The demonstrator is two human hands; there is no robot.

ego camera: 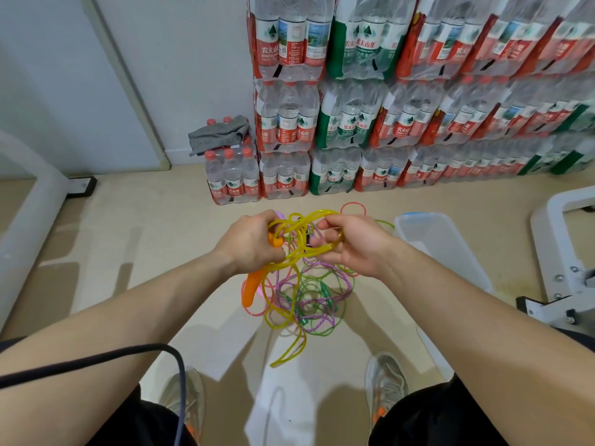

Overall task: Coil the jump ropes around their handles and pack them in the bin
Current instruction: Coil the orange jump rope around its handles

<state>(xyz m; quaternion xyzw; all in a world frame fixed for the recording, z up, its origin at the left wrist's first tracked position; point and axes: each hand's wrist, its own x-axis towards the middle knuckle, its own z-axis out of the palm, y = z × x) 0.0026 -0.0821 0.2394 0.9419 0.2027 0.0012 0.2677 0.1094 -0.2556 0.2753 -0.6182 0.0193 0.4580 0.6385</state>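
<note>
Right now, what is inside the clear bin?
No rope shows inside the clear plastic bin; only its bare bottom. The right forearm covers its middle stretch.

The left hand (254, 244) and right hand (351, 243) hold a jump rope (302, 239) above the tangle of ropes (309, 300) on the floor (145, 220), between the near shoes (386, 381) and the far stacked water-bottle packs (386, 123), the bin (434, 239) just right of the tangle, a cloth (219, 135) on the leftmost pack (231, 178).

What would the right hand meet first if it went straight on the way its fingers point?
The right hand points leftward into loops of the yellow rope it pinches; just beyond, probably the orange handle held by the left hand. Depth is uncertain.
</note>
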